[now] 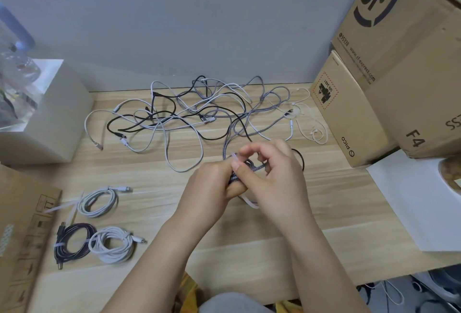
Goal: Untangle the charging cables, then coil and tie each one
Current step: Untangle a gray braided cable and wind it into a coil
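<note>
Head view: both hands [239, 178] pinch braided cable [252, 169].

A loose tangle of white, grey and black charging cables [199, 110] sprawls across the wooden desk; three tied coils [97, 228] lie at left.

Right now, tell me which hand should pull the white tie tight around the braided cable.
Probably the right hand: its fingers already pinch the white tie at the bundle. The left hand grips the coiled braided cable and looks best kept there, steadying it.
</note>
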